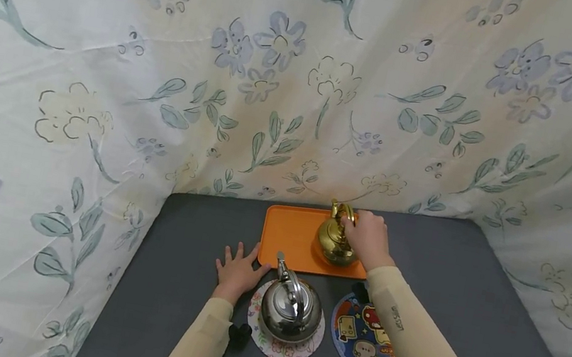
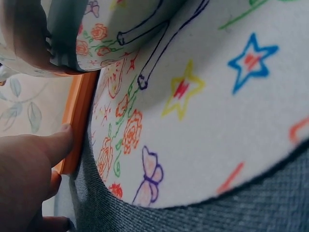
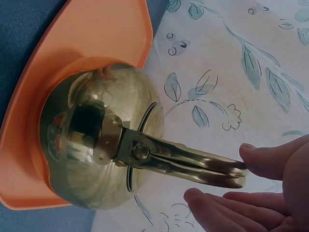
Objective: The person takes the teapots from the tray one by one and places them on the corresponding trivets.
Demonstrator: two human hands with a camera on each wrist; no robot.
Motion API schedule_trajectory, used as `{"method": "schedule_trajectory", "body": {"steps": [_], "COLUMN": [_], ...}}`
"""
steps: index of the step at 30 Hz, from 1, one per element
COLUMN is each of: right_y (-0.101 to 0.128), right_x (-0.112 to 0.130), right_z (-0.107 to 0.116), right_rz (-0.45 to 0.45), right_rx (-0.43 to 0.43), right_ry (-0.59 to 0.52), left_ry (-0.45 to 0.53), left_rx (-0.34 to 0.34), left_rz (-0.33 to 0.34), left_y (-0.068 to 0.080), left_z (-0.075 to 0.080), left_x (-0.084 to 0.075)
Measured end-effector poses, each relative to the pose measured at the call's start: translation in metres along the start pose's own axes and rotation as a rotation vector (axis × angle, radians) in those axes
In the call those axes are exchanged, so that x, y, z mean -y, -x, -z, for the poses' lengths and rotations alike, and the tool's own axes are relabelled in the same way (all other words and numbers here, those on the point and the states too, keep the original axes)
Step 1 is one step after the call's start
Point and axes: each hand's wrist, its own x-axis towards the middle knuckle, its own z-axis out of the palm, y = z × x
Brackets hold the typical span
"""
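R hand (image 1: 370, 239) poss. touching gold kettle (image 1: 335, 246).

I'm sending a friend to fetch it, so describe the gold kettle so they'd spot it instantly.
On the dark table, find the orange tray near the flowered cloth. The gold kettle stands toward the tray's right end. Its shiny gold color sets it apart from the silver kettle, which sits on the round white mat in front.

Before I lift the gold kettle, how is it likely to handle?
The gold kettle looks metallic, so it probably won't flex. It is smooth and shiny, so it may be slippery. Its handle seems joined by a round pin, so the kettle could swing a little when lifted.
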Motion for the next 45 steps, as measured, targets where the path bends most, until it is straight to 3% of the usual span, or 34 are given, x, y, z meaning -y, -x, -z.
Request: {"method": "schedule_trajectory", "body": {"steps": [13, 28, 45], "right_y": [-0.005, 0.002, 0.031], "right_x": [0.002, 0.001, 0.002], "right_z": [0.000, 0.013, 0.043], "right_rz": [-0.069, -0.029, 0.052], "right_rx": [0.063, -0.025, -0.058], "right_ry": [-0.076, -0.119, -0.141], "left_ry": [-0.013, -0.022, -0.029], "left_rx": [-0.004, 0.011, 0.008], "left_rz": [0.002, 0.016, 0.017], "left_y": [0.001, 0.000, 0.003], "left_z": [0.001, 0.001, -0.001], "left_x": [-0.001, -0.003, -0.003]}}
